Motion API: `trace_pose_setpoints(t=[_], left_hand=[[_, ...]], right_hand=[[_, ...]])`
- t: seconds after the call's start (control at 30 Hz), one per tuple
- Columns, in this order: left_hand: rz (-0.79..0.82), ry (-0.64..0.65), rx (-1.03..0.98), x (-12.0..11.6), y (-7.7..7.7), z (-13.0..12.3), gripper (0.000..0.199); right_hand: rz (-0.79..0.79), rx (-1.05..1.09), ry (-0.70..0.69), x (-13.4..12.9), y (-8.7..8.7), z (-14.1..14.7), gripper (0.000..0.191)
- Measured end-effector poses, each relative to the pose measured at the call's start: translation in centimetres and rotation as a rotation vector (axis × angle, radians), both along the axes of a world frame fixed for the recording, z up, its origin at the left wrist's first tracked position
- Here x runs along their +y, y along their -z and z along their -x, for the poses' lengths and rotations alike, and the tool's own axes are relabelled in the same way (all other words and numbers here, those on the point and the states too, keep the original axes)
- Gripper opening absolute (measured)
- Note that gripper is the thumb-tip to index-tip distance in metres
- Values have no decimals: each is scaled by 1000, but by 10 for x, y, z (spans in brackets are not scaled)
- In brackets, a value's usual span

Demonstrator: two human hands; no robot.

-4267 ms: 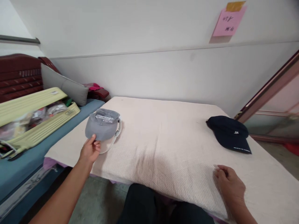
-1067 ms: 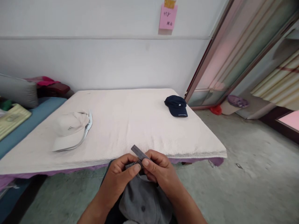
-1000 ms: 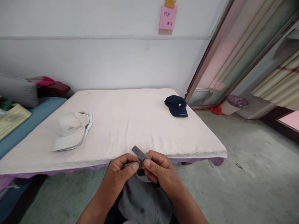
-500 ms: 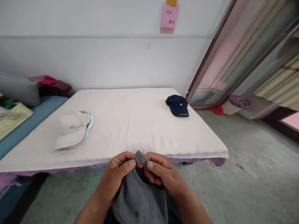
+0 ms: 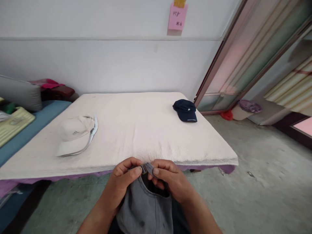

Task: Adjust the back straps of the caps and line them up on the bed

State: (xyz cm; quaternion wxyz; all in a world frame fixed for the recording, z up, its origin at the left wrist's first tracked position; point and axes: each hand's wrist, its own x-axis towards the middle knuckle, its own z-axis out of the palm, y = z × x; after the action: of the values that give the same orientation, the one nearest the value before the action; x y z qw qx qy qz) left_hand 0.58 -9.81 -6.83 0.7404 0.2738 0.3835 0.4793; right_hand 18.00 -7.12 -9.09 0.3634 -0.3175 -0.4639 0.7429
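A: ok so where's the gray cap (image 5: 146,208) at?

B: down over the person's lap, just off the front edge of the bench (image 5: 136,120). Crown's toward the camera, with the gap at the back of it facing up.

A: and the hands?

B: both busy. Left hand (image 5: 124,178) has thumb and fingers pinched on the cap's band, right by a little buckle (image 5: 143,168). Right hand (image 5: 173,180) is pinching the strap (image 5: 149,168) on the other side, fingers curled in under it. Fingertips are near each other but apart. Can't tell if the strap's through the buckle, too small tbh.

A: anything else lying around?

B: beige cap (image 5: 74,133) on the left part of the bench, brim toward the person, pale bluish edge showing along its right side. Navy cap (image 5: 185,110) sits at the far right, well apart from it. Pink note (image 5: 177,16) taped to the wall above.
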Motion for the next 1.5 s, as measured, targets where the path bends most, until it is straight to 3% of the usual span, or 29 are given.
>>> trace_pose_setpoints(t=[0.33, 0.73, 1.23, 1.5], left_hand=[[42, -22, 43, 1, 3, 0, 10], [51, -9, 55, 1, 3, -2, 9], [48, 29, 132, 0, 3, -2, 13], [81, 49, 112, 1, 1, 0, 17]], right_hand=[[-79, 72, 40, 1, -2, 4, 25], [123, 184, -18, 2, -1, 8, 21], [164, 201, -44, 2, -2, 10, 24], [72, 223, -28, -1, -2, 8, 23]])
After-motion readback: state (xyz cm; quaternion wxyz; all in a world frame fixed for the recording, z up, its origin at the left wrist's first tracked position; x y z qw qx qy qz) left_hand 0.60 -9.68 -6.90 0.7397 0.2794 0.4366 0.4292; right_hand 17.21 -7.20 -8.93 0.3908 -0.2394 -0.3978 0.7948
